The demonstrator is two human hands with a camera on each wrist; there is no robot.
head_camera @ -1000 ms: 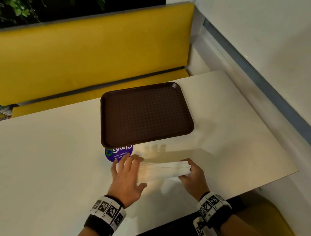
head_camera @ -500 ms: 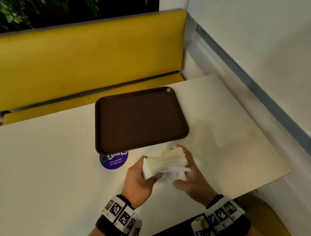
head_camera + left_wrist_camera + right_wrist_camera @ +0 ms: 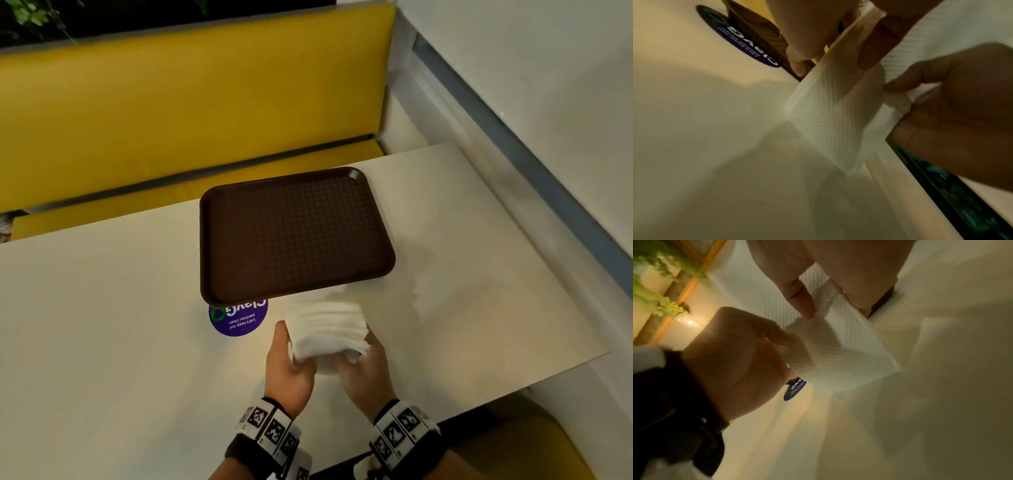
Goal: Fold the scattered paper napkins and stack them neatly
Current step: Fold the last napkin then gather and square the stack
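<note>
A thick stack of white paper napkins [image 3: 325,327] is held just above the cream table, in front of the brown tray [image 3: 294,236]. My left hand [image 3: 291,349] grips the stack's left end, thumb on the near side and fingers behind it. My right hand [image 3: 361,353] holds the right near corner with its thumb on the paper. In the left wrist view one embossed napkin [image 3: 830,113] hangs curved below the stack, with the right hand's fingers [image 3: 962,105] pinching its edge. The right wrist view shows the same napkin [image 3: 840,353] between both hands.
The tray lies empty in the middle of the table [image 3: 102,325], partly over a round purple sticker [image 3: 238,318]. A yellow bench [image 3: 171,102] runs along the far side. A white wall [image 3: 548,102] borders the right. The table's near edge is just behind my wrists.
The stack lay flat on the table between my hands a second ago. It has been lifted and turned, and both hands now hold it a little closer to the tray.
</note>
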